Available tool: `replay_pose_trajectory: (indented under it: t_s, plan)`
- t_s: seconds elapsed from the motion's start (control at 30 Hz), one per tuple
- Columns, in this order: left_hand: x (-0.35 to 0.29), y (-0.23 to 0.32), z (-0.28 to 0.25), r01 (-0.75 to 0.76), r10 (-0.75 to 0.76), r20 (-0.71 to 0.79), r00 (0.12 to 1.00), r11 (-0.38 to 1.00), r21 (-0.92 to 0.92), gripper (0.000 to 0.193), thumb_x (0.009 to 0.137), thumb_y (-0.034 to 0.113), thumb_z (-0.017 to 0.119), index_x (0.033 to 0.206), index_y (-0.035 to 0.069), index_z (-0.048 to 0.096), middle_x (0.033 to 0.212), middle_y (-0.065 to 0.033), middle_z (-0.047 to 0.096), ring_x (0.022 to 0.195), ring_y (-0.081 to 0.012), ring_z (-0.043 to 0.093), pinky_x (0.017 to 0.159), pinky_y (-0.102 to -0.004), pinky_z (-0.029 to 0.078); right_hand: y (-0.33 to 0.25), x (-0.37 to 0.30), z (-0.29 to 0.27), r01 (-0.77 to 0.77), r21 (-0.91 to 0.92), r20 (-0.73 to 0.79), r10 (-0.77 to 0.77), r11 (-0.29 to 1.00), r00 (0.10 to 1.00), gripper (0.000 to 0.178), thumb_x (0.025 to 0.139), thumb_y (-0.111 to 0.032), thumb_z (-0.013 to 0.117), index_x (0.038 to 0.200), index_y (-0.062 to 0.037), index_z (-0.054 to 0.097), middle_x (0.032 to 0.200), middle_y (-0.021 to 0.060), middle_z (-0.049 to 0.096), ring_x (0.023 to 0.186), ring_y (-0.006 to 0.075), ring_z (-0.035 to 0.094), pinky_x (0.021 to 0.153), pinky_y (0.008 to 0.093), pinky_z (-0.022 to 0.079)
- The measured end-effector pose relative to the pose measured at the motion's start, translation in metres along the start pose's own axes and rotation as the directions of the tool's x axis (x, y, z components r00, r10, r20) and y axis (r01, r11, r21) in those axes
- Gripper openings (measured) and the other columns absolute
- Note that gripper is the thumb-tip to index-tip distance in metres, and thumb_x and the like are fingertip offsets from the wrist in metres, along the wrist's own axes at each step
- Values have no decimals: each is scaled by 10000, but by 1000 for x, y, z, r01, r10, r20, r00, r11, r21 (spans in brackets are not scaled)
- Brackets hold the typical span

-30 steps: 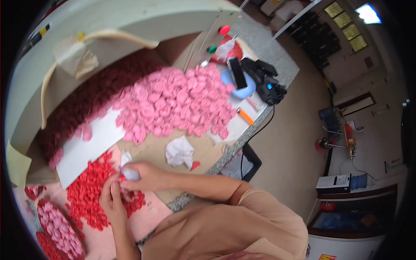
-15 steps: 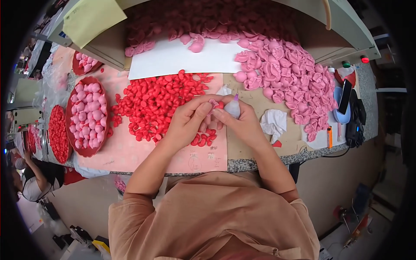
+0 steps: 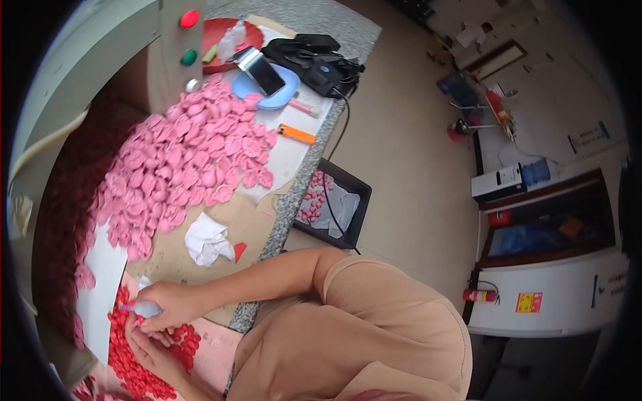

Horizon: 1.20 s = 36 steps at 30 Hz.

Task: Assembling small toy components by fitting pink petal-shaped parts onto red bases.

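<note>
My right hand (image 3: 170,304) is closed round a small translucent squeeze bottle (image 3: 148,309), whose thin purple tip points left. Just below it, my left hand (image 3: 152,353) is partly closed, its fingertips by a small red piece (image 3: 139,320) that seems pinched there; the fingers hide most of it. Both hands meet over a heap of bean-shaped red pieces (image 3: 137,374) at the lower left. A large pile of pink petal-like moulded pieces (image 3: 180,157) covers the bench beyond my right forearm.
A crumpled white cloth (image 3: 208,239) lies near my right arm. Farther along are an orange utility knife (image 3: 296,134), a phone (image 3: 262,72) on a blue dish (image 3: 286,93), and a black cabled device (image 3: 328,75). A black bin (image 3: 358,200) stands beyond the stone bench edge (image 3: 287,207).
The view has swung to the right, so bench and hands now appear at the left. The bottle stays in my right hand. The pink piece seen earlier between my fingers no longer shows clearly.
</note>
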<state>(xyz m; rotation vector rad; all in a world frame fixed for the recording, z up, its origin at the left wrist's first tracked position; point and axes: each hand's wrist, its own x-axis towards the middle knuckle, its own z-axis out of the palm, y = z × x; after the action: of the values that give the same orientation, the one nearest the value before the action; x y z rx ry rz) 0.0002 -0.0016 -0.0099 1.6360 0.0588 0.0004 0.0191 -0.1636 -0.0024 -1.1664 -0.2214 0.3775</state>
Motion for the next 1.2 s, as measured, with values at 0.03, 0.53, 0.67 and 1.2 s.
replay_pose_trajectory:
  t_s: [0.03,0.53,0.67,1.2]
  plan:
    - [2,2,1,-54,56,-12,998,992,113,376,989,283,381,1205,0,502,892,-14,550,574,-39,375,479,-173,297,13,6,-1,146,-188,-48,-158,971,986,223,795,-118,625,931,52,582,777,134,634,656,206,637,556,298,520]
    - [0,1,-2,-137,141,-5,990,968,208,297,983,233,413,1168,30,525,630,37,396,521,-27,300,450,-173,222,35,19,-11,200,-361,3,-213,911,977,389,690,-247,700,944,36,616,809,157,646,714,227,638,646,326,507]
    - [-1,-5,-6,-158,159,13,987,972,174,295,981,241,418,1166,38,526,626,41,397,516,-21,297,446,-169,216,28,15,-10,240,-389,33,-247,889,968,321,716,-205,685,922,31,619,720,119,645,618,182,632,571,305,508]
    - [-2,-3,-4,-3,2,-29,1000,999,-32,307,989,224,385,1168,10,511,582,29,381,475,-32,298,428,-175,226,-3,1,-2,-59,-106,46,64,993,997,269,772,-190,649,907,35,588,692,96,641,582,157,619,514,287,509]
